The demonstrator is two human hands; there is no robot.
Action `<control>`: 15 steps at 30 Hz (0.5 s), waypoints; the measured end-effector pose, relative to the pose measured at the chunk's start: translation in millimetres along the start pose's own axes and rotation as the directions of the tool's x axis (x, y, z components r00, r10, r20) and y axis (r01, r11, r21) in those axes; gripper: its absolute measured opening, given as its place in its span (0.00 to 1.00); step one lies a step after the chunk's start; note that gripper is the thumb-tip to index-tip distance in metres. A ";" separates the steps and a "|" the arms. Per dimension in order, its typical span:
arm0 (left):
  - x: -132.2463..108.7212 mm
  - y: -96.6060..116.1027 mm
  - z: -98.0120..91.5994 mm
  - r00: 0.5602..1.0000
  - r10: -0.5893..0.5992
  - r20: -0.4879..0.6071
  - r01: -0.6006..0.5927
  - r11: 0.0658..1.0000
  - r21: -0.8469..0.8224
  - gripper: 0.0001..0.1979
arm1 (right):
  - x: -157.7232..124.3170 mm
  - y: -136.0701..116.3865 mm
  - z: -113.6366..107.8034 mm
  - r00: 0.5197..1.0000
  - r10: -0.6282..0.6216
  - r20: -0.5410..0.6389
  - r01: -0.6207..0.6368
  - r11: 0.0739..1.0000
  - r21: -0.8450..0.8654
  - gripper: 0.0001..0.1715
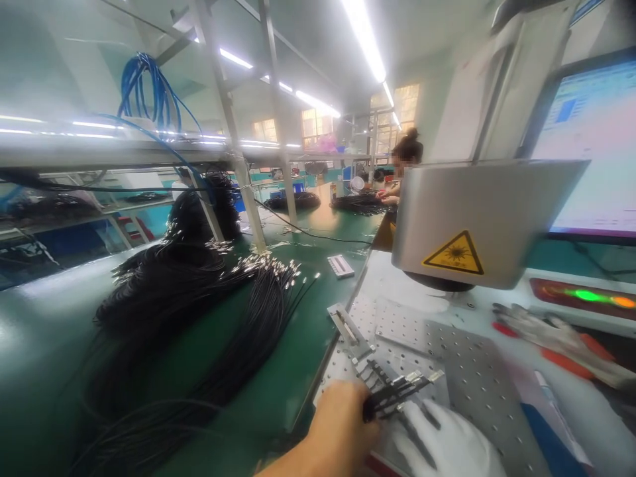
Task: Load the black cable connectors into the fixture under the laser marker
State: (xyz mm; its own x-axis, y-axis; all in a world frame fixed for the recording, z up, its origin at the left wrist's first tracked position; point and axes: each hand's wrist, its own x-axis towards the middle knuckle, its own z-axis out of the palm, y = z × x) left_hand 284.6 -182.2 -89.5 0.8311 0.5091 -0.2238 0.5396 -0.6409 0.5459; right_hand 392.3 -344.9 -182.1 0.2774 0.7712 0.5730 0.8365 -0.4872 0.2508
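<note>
Black cables (390, 399) with shiny tips, held tight
The bare left hand (344, 414) grips them over the metal plate (472, 371); the gloved right hand (450, 440) is close by, its grip unclear.

Black cables (256, 328), seemingly silver tips (272, 265), green table (293, 371)

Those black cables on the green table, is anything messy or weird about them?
A little. The black cables lie in loose, curving bundles, with shiny metal ends bunched together. One cable end pokes out past its neighbors on the right, so it looks stray. I see nothing spilled; blur hides small damage.
</note>
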 end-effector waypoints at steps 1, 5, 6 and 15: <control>0.1 0.3 0.3 1.000 -0.006 0.002 0.006 1.000 0.006 0.04 | 0.5 -0.2 -1.0 1.000 -0.006 0.007 0.006 1.000 -0.004 0.15; -0.1 2.0 -0.8 1.000 -0.010 0.014 0.010 1.000 -0.017 0.02 | 1.2 -2.8 -4.6 1.000 -0.022 -0.023 0.021 1.000 -0.018 0.16; -0.4 2.5 -1.5 1.000 -0.006 0.015 0.007 1.000 -0.026 0.03 | 1.2 -4.0 -5.0 0.999 -0.012 -0.031 0.012 1.000 -0.019 0.16; 0.1 7.8 -8.7 0.998 0.003 0.059 -0.003 1.000 0.007 0.10 | 0.0 -14.8 5.6 0.979 0.178 0.094 -0.190 0.973 0.134 0.21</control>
State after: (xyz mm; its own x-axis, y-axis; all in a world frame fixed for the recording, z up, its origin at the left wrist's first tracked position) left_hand 287.7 -182.1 -78.3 0.8390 0.4726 -0.2697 0.5380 -0.6463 0.5412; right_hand 382.6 -335.5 -190.2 0.4653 0.7070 0.5327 0.8243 -0.5653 0.0303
